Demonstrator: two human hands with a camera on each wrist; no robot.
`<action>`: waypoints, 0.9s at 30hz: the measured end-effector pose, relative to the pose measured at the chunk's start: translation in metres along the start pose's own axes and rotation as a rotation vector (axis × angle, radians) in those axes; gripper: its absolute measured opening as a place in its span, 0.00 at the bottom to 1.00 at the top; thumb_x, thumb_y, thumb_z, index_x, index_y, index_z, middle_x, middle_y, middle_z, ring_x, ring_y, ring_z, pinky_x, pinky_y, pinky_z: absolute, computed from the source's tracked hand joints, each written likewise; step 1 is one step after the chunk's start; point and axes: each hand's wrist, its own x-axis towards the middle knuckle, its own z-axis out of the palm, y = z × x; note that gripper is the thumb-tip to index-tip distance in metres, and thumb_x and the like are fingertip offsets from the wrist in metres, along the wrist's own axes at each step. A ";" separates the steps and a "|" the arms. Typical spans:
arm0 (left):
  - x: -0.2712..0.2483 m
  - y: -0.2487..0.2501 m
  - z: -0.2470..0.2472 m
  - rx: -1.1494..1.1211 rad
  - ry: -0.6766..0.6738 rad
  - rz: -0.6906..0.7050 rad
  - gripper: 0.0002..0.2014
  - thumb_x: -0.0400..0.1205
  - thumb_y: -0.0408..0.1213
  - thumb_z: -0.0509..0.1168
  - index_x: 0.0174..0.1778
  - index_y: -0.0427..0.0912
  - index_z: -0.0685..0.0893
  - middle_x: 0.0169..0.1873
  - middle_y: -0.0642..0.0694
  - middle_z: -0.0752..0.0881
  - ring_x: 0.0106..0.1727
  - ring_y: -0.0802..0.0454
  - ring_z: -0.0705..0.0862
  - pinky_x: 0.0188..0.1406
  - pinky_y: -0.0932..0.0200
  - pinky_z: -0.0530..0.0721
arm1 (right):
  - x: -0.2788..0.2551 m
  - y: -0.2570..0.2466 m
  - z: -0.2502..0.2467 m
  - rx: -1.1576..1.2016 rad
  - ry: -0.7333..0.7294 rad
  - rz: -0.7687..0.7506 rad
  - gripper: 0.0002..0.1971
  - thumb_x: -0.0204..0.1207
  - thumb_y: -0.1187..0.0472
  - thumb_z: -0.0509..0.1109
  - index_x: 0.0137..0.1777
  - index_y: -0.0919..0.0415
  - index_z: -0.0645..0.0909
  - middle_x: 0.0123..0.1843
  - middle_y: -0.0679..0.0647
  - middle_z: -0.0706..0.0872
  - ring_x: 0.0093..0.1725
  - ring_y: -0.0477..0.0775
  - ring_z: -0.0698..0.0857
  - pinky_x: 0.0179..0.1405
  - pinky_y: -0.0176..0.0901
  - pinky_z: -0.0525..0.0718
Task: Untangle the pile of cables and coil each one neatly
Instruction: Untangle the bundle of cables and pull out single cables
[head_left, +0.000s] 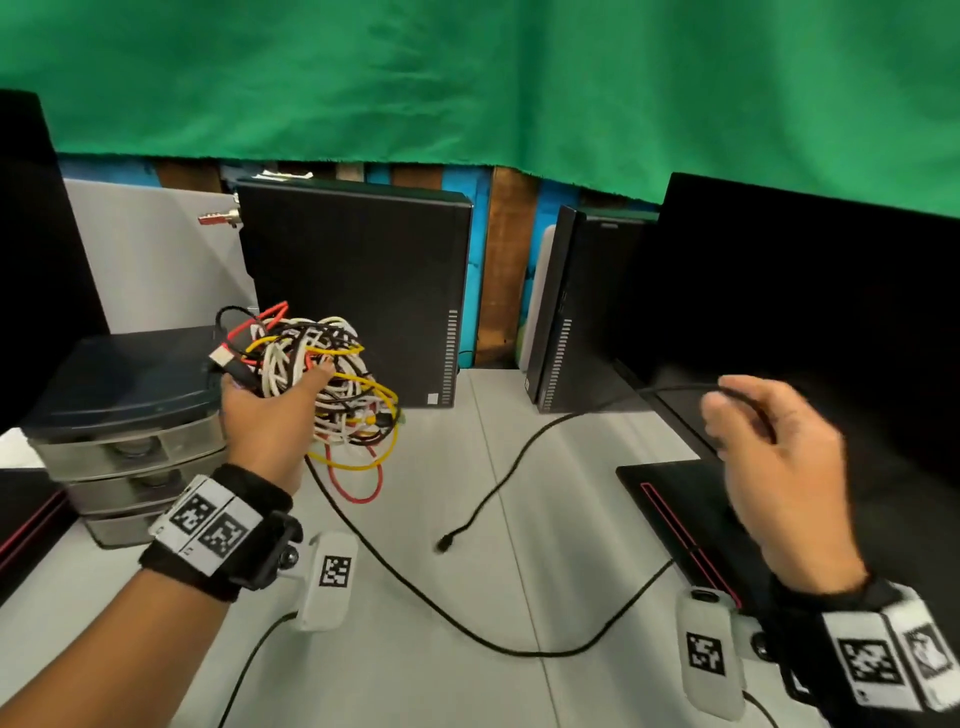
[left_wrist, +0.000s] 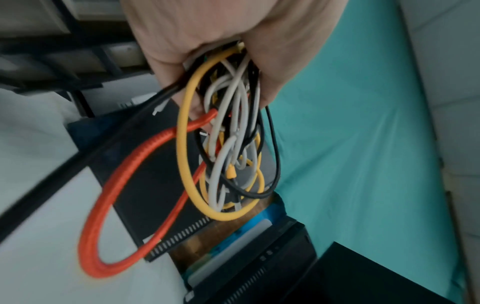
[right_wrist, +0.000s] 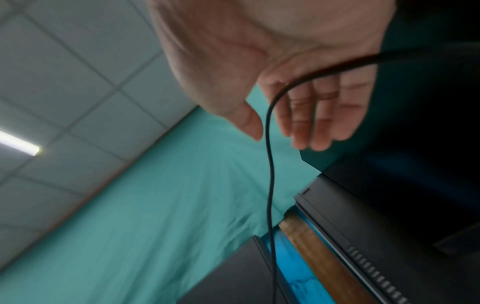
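Observation:
My left hand (head_left: 265, 415) grips a tangled pile of cables (head_left: 332, 374), white, yellow, red and black, and holds it above the grey table (head_left: 519, 686). In the left wrist view, loops of the tangle (left_wrist: 228, 144) and a braided red cable (left_wrist: 116, 205) hang below the left hand (left_wrist: 221, 30). My right hand (head_left: 769, 457) is raised at the right. A thin black cable (head_left: 498, 483) lies across its fingers, and its free plug (head_left: 444, 543) rests on the table. In the right wrist view, the black cable (right_wrist: 270, 164) crosses the palm of the right hand (right_wrist: 298, 82), whose fingers are nearly straight.
A black cable strand (head_left: 415, 592) runs from the tangle across the table towards a black laptop (head_left: 675, 499). Two black PC towers (head_left: 358, 291) (head_left: 566, 312) stand at the back, and a dark monitor (head_left: 805, 312) is on the right. A drawer unit (head_left: 130, 431) sits on the left.

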 end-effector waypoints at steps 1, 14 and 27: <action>-0.009 0.004 0.005 -0.032 -0.047 -0.008 0.27 0.75 0.31 0.79 0.69 0.48 0.81 0.54 0.51 0.92 0.51 0.54 0.92 0.48 0.51 0.92 | -0.002 0.004 0.006 -0.149 -0.032 0.020 0.16 0.82 0.53 0.70 0.69 0.50 0.79 0.59 0.44 0.84 0.63 0.52 0.82 0.58 0.42 0.78; -0.104 -0.014 0.041 -0.051 -0.457 -0.293 0.22 0.78 0.29 0.75 0.67 0.45 0.81 0.53 0.44 0.93 0.51 0.46 0.93 0.41 0.50 0.92 | -0.081 0.009 0.087 -0.703 -0.315 -0.479 0.31 0.79 0.38 0.62 0.80 0.50 0.73 0.87 0.57 0.64 0.88 0.58 0.55 0.84 0.70 0.54; -0.111 -0.008 0.041 -0.119 -0.561 -0.338 0.23 0.79 0.34 0.72 0.71 0.44 0.80 0.59 0.40 0.91 0.58 0.41 0.91 0.58 0.40 0.89 | -0.059 0.007 0.081 0.163 -0.273 0.161 0.49 0.63 0.32 0.79 0.82 0.36 0.59 0.77 0.37 0.72 0.74 0.37 0.74 0.70 0.42 0.74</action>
